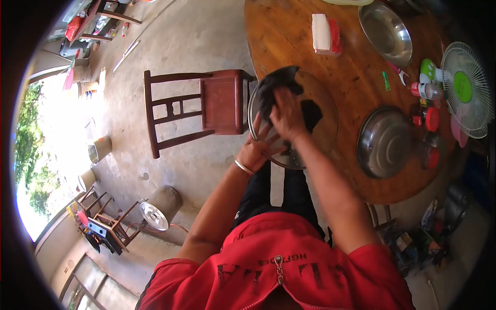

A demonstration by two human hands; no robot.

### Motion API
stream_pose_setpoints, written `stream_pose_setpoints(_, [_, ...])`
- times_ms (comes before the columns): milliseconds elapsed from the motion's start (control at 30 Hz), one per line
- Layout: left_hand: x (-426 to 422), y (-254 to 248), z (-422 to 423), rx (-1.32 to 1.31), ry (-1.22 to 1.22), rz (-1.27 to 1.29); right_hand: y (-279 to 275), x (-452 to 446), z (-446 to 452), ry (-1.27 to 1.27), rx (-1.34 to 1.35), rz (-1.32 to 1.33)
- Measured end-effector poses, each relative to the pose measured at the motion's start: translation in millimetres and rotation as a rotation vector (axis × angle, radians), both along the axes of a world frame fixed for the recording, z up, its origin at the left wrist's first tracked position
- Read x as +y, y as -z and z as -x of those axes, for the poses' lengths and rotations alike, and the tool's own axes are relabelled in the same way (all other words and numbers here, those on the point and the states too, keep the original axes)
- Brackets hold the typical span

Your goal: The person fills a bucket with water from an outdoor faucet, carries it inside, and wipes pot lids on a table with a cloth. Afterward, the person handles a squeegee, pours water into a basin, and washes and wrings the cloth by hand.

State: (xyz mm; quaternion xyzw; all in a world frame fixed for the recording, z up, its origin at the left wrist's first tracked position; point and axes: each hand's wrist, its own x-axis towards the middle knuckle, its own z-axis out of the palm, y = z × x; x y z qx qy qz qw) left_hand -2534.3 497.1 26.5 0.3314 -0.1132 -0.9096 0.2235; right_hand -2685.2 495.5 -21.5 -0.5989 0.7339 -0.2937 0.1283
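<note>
A round see-through glass lid (324, 95) with a thin rim is held tilted at the near left edge of the wooden table. My left hand (252, 154), with a pale bangle at its wrist, supports the lid by its lower left rim; some of its spread fingers show through the glass. Bunched under my right hand (287, 114) is a black cloth (279, 78), pressed against the lid's face. Another dark patch shows right of that hand; whether it is cloth or a reflection, I cannot tell.
On the wooden table (281, 33) are a tissue pack (325, 35), a metal basin (386, 33), a steel lid (385, 142), several jars and a fan (466, 89). A wooden chair (221, 102) stands left of the table. A grey bucket (164, 204) sits lower left.
</note>
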Motion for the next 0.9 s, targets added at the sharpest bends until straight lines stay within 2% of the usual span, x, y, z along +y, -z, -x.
stream_pose_setpoints(67, [9,7,-2,0.131,-0.087,-0.071,7,0,32,0.041,0.124,-0.130])
stream_pose_setpoints(167, [17,7,2,0.064,-0.140,-0.073,9,31,72,0.075,0.271,-0.224])
stream_pose_setpoints(300, [12,12,9,0.050,-0.042,-0.037,18,94,43,0.275,0.260,-0.284])
stream_pose_setpoints(400, [16,13,12,0.082,-0.022,-0.111,14,113,7,0.249,0.201,-0.370])
stream_pose_setpoints(467, [16,9,16,0.085,-0.013,-0.164,-2,100,1,0.194,0.058,-0.324])
stream_pose_setpoints(567, [17,8,17,0.065,0.022,-0.135,1,50,4,0.261,0.012,-0.224])
stream_pose_setpoints(633, [12,10,19,0.113,-0.072,-0.319,-21,41,-2,0.044,-0.043,-0.142])
stream_pose_setpoints(667, [5,-3,32,0.223,-0.092,-0.255,-29,48,-10,-0.055,-0.109,-0.059])
stream_pose_setpoints(700, [5,-15,37,0.149,-0.200,-0.251,-38,58,-17,-0.121,-0.190,-0.014])
stream_pose_setpoints(767, [2,-8,35,0.081,-0.190,-0.224,-57,81,-18,-0.171,-0.287,-0.064])
stream_pose_setpoints(833, [1,-7,38,0.054,-0.195,-0.233,-72,104,-10,-0.185,-0.266,-0.084])
stream_pose_setpoints(900, [0,5,46,-0.247,-0.049,-0.255,-80,123,5,-0.207,-0.237,-0.092])
